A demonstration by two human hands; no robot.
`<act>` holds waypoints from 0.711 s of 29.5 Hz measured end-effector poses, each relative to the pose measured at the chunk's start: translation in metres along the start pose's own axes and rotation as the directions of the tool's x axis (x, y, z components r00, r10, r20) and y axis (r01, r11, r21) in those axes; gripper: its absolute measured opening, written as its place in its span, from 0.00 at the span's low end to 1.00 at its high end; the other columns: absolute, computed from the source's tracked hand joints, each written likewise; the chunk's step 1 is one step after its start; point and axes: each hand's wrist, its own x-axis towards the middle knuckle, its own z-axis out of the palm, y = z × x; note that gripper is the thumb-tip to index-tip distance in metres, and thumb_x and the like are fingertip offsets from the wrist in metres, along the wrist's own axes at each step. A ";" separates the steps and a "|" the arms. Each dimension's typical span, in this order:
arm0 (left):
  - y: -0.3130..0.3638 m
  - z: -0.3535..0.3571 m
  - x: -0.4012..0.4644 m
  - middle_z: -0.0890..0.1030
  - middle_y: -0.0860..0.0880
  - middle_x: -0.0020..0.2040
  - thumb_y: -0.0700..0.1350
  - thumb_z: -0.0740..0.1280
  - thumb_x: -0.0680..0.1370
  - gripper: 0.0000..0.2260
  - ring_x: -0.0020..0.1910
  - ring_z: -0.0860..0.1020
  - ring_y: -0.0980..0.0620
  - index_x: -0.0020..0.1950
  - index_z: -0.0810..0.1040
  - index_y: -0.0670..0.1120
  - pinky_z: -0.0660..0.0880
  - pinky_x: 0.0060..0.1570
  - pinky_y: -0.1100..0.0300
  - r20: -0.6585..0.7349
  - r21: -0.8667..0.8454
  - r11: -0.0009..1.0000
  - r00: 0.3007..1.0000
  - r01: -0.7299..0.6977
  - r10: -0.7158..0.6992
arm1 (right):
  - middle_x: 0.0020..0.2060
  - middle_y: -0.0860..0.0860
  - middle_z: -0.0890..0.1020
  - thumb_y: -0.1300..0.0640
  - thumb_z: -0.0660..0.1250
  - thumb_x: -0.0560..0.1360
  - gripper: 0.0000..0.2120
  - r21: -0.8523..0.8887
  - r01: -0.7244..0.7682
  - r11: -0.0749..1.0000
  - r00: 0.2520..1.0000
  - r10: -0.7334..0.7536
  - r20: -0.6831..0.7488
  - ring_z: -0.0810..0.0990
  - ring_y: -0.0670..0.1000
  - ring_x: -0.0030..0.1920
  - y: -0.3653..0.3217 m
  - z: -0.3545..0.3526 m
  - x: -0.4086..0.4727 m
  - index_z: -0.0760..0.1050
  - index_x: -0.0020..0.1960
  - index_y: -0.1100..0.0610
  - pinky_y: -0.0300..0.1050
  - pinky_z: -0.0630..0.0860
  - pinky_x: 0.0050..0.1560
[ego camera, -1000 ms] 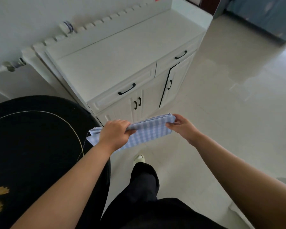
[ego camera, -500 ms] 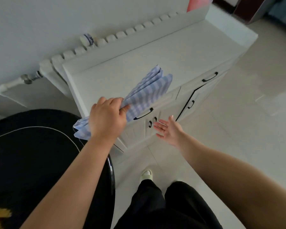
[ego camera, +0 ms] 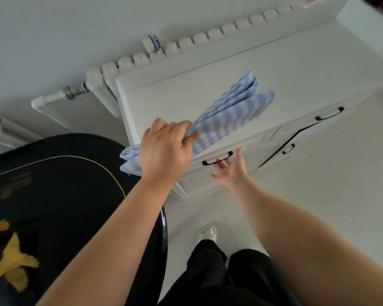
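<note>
A folded blue-and-white checked cloth [ego camera: 228, 115] sticks out over the top of a white cabinet [ego camera: 296, 69]. My left hand [ego camera: 166, 149] grips the cloth at its near end, fingers and thumb curled round it. My right hand [ego camera: 229, 170] is spread, palm up, fingers straight, just below the black handle [ego camera: 217, 160] of the cabinet's left drawer; its fingertips reach the handle without holding it.
A white radiator [ego camera: 186, 43] runs along the wall behind the cabinet. A black round table [ego camera: 53, 195] with yellow leaf prints stands at the left. Further black handles [ego camera: 328, 113] sit on the right drawer and doors. My legs and one shoe [ego camera: 207, 233] stand on the pale tiled floor.
My right hand let go of the cloth and dropped, open, to the drawer handle. My left hand swung the cloth up over the cabinet top. I stepped closer to the cabinet.
</note>
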 end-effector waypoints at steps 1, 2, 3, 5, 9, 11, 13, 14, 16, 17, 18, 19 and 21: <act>-0.001 0.002 -0.002 0.80 0.52 0.31 0.52 0.66 0.75 0.11 0.38 0.75 0.46 0.47 0.82 0.45 0.66 0.35 0.58 -0.001 -0.011 1.000 1.000 -0.001 0.001 | 0.61 0.54 0.75 0.27 0.52 0.72 0.40 0.008 -0.006 1.000 1.000 0.006 -0.001 0.69 0.53 0.70 0.000 -0.004 0.004 0.61 0.72 0.54 0.61 0.50 0.74; -0.002 0.004 -0.003 0.80 0.52 0.30 0.52 0.67 0.75 0.11 0.38 0.75 0.46 0.47 0.82 0.45 0.66 0.35 0.58 -0.008 -0.022 1.000 1.000 -0.007 0.007 | 0.55 0.53 0.77 0.27 0.51 0.72 0.38 0.007 -0.018 1.000 1.000 0.018 -0.013 0.72 0.53 0.67 0.000 -0.009 0.007 0.65 0.69 0.55 0.61 0.52 0.73; -0.003 0.005 -0.004 0.79 0.52 0.30 0.52 0.67 0.75 0.11 0.37 0.74 0.47 0.46 0.82 0.45 0.66 0.35 0.58 -0.020 -0.029 0.999 1.000 -0.020 0.019 | 0.51 0.52 0.78 0.28 0.52 0.73 0.35 -0.007 -0.032 0.999 0.999 0.032 -0.031 0.74 0.53 0.64 0.001 -0.013 0.009 0.69 0.63 0.56 0.59 0.56 0.72; -0.004 0.006 -0.002 0.79 0.52 0.30 0.51 0.67 0.75 0.10 0.36 0.74 0.47 0.45 0.82 0.45 0.66 0.33 0.59 -0.053 -0.024 0.998 0.997 -0.058 0.057 | 0.49 0.52 0.78 0.30 0.53 0.74 0.30 -0.060 -0.039 0.997 0.995 0.033 -0.094 0.77 0.53 0.56 0.004 -0.021 0.007 0.72 0.52 0.57 0.55 0.64 0.65; 0.002 0.010 0.006 0.78 0.51 0.29 0.50 0.70 0.74 0.08 0.34 0.74 0.47 0.44 0.83 0.45 0.67 0.31 0.59 -0.081 -0.050 0.990 0.988 -0.134 0.130 | 0.41 0.52 0.76 0.33 0.57 0.75 0.26 -0.088 -0.036 0.995 0.977 0.017 -0.211 0.76 0.52 0.44 0.021 -0.045 -0.009 0.72 0.48 0.57 0.52 0.70 0.55; 0.008 0.020 0.002 0.78 0.51 0.29 0.50 0.70 0.74 0.08 0.34 0.74 0.46 0.44 0.83 0.45 0.68 0.30 0.58 -0.066 -0.062 0.986 0.987 -0.153 0.148 | 0.33 0.51 0.72 0.34 0.56 0.76 0.25 -0.037 -0.068 0.997 0.964 0.056 -0.258 0.75 0.52 0.39 0.030 -0.063 -0.017 0.70 0.42 0.56 0.51 0.71 0.51; 0.016 0.034 -0.008 0.78 0.51 0.29 0.50 0.70 0.74 0.08 0.33 0.73 0.46 0.44 0.82 0.45 0.69 0.30 0.58 -0.038 -0.075 0.985 0.987 -0.157 0.155 | 0.30 0.51 0.70 0.34 0.55 0.76 0.25 0.008 -0.093 0.996 0.949 0.091 -0.303 0.73 0.52 0.37 0.037 -0.082 -0.024 0.69 0.39 0.56 0.50 0.70 0.48; 0.021 0.042 -0.015 0.78 0.51 0.29 0.50 0.70 0.74 0.08 0.32 0.73 0.46 0.43 0.82 0.45 0.69 0.29 0.58 -0.017 -0.088 0.984 0.987 -0.158 0.157 | 0.30 0.51 0.69 0.34 0.54 0.76 0.25 0.018 -0.101 0.995 0.942 0.101 -0.321 0.73 0.52 0.37 0.040 -0.091 -0.027 0.69 0.39 0.56 0.49 0.70 0.48; 0.030 0.059 -0.031 0.78 0.51 0.29 0.49 0.69 0.74 0.09 0.31 0.73 0.46 0.43 0.82 0.44 0.69 0.28 0.58 0.050 -0.139 0.977 0.984 -0.160 0.169 | 0.30 0.51 0.70 0.34 0.54 0.76 0.26 0.022 -0.115 0.993 0.938 0.116 -0.326 0.73 0.52 0.38 0.044 -0.106 -0.033 0.69 0.39 0.57 0.49 0.69 0.52; 0.035 0.069 -0.039 0.78 0.50 0.30 0.49 0.68 0.74 0.09 0.31 0.73 0.46 0.43 0.82 0.44 0.69 0.28 0.58 0.104 -0.167 0.973 0.978 -0.160 0.179 | 0.31 0.51 0.71 0.34 0.54 0.77 0.26 0.027 -0.120 0.992 0.940 0.123 -0.318 0.73 0.52 0.39 0.044 -0.111 -0.036 0.70 0.39 0.57 0.49 0.69 0.54; 0.039 0.077 -0.046 0.79 0.50 0.30 0.50 0.66 0.75 0.10 0.31 0.74 0.46 0.43 0.81 0.44 0.69 0.28 0.59 0.179 -0.194 0.969 0.966 -0.152 0.188 | 0.33 0.51 0.73 0.34 0.54 0.76 0.26 0.038 -0.122 0.992 0.942 0.128 -0.309 0.74 0.52 0.40 0.044 -0.115 -0.039 0.70 0.40 0.57 0.50 0.69 0.55; 0.042 0.083 -0.052 0.80 0.50 0.31 0.52 0.64 0.75 0.12 0.31 0.75 0.46 0.43 0.81 0.44 0.68 0.28 0.59 0.270 -0.214 0.968 0.944 -0.133 0.190 | 0.35 0.52 0.74 0.34 0.55 0.76 0.25 0.051 -0.121 0.991 0.944 0.131 -0.303 0.75 0.52 0.42 0.043 -0.117 -0.041 0.72 0.41 0.57 0.50 0.70 0.55; 0.047 0.096 -0.061 0.80 0.47 0.36 0.54 0.61 0.77 0.15 0.35 0.76 0.44 0.47 0.81 0.45 0.68 0.30 0.59 0.476 -0.240 0.970 0.868 -0.028 0.142 | 0.38 0.52 0.76 0.35 0.57 0.76 0.25 0.080 -0.117 0.990 0.945 0.136 -0.297 0.75 0.53 0.45 0.042 -0.119 -0.043 0.72 0.44 0.58 0.51 0.72 0.56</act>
